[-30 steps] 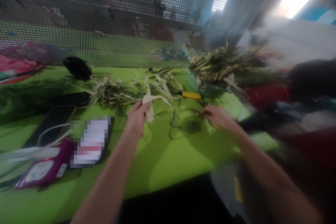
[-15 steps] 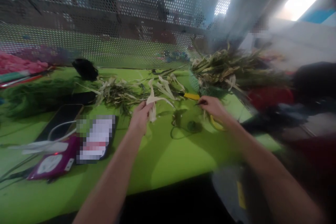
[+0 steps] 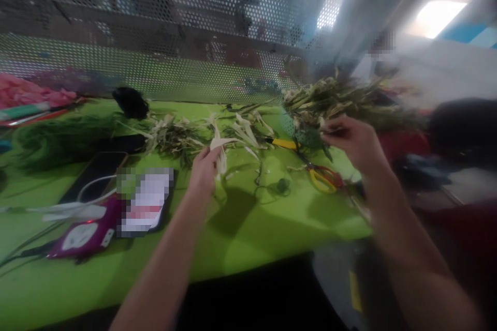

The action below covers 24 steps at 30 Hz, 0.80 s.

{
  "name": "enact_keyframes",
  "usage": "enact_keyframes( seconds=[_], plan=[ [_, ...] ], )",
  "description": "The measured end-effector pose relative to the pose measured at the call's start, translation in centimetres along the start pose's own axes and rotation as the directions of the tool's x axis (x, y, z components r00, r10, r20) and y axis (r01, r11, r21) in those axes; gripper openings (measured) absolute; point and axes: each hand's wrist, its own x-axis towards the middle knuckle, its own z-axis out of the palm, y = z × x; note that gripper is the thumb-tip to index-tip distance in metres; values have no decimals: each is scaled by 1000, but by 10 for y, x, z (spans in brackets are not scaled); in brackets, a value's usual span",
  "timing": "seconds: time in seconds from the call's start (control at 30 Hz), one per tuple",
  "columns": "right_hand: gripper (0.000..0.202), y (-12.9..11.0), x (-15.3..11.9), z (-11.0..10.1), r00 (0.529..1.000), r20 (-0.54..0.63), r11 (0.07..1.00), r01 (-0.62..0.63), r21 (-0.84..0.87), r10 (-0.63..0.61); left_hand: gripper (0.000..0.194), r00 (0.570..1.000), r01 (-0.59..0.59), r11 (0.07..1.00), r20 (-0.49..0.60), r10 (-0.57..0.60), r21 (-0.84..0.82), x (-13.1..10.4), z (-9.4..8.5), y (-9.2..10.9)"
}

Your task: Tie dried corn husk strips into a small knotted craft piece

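Head view: I see the left hand (image 3: 204, 169) pinching a pale husk (image 3: 220, 144), one tail pointing toward the right hand (image 3: 355, 139), well apart near the green basket (image 3: 289, 122), its grip unclear

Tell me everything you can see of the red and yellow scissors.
The scissors lie on the green table, in front of the basket and below the right hand, which does not touch them. Their handle loops are yellow and red, apparently plastic. The dark blades point away and leftward, towards a yellow handle; blur hides whether they touch it, or stand open.
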Motion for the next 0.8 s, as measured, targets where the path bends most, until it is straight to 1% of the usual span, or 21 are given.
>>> enact_keyframes(
  seconds=[0.03, 0.07, 0.1, 0.13, 0.17, 0.2, 0.23, 0.27, 0.3, 0.33, 0.4, 0.43, 0.47, 0.5, 0.53, 0.57, 0.6, 0.63, 0.67, 0.73, 0.8],
  plan=[
    [17, -2, -3, 5, 990, 140, 991, 25, -132, -6, 29, 1000, -2, 1000, -8, 2, -4, 0, -1, 0],
    [16, 0, -6, 12, 958, 287, 962, 62, -265, 17, 29, 1000, -3, 1000, -17, 3, -2, 1, -1, 0],
    [17, 4, -10, 20, 908, 414, 917, 111, -383, 63, 29, 1000, -1, 1000, -24, 1, 6, 1, -2, 0],
    [19, 10, -14, 29, 859, 496, 865, 150, -480, 127, 28, 1000, 1, 1000, -28, 0, 16, 1, -2, 0],
    [20, 18, -19, 38, 824, 532, 810, 170, -562, 196, 28, 1000, 0, 1000, -29, 1, 28, 1, -3, 0],
    [19, 27, -23, 45, 809, 530, 750, 180, -636, 256, 28, 1000, -1, 999, -25, 2, 42, 1, -3, 0],
    [19, 35, -25, 51, 815, 500, 702, 171, -691, 294, 28, 1000, -4, 999, -18, 5, 53, 2, -4, 0],
    [17, 43, -27, 53, 813, 492, 682, 169, -711, 312, 28, 1000, -9, 998, -11, 9, 62, 2, -4, 0],
    [16, 48, -26, 52, 831, 467, 677, 159, -718, 301, 29, 1000, -11, 998, -5, 11, 66, 2, -4, 0],
    [16, 52, -23, 49, 862, 430, 687, 141, -713, 269, 30, 1000, -9, 998, -1, 9, 66, 2, -4, 0],
    [15, 52, -11, 39, 930, 325, 744, 94, -662, 172, 32, 1000, -8, 998, 2, 8, 56, 2, -3, 1],
    [15, 50, -4, 34, 958, 259, 780, 65, -623, 127, 33, 1000, -12, 999, -1, 12, 46, 2, -3, 1],
    [16, 46, 4, 31, 974, 205, 816, 40, -576, 98, 34, 1000, -18, 999, -5, 18, 36, 2, -3, 2],
    [16, 40, 11, 30, 983, 168, 850, 25, -527, 75, 34, 1000, -26, 999, -10, 27, 24, 2, -3, 3],
    [17, 34, 17, 32, 986, 159, 878, 29, -478, 54, 34, 999, -35, 999, -15, 35, 11, 2, -3, 4],
    [18, 27, 21, 38, 983, 184, 900, 54, -433, 30, 34, 999, -42, 999, -23, 42, -2, 2, -3, 5],
    [20, 21, 23, 46, 970, 241, 913, 96, -396, 3, 34, 998, -46, 999, -31, 45, -12, 2, -4, 6],
    [22, 16, 23, 57, 945, 325, 917, 147, -371, -19, 33, 998, -51, 998, -43, 50, -21, 3, -5, 8],
    [25, 11, 22, 69, 902, 430, 915, 198, -351, -30, 32, 997, -59, 998, -59, 57, -30, 3, -6, 9],
    [31, 7, 16, 96, 784, 619, 900, 299, -318, -42, 30, 993, -79, 995, -94, 74, -57, 5, -8, 12],
    [34, 9, 10, 119, 682, 731, 870, 381, -312, -36, 30, 990, -96, 991, -114, 86, -89, 7, -10, 14]
  ],
)
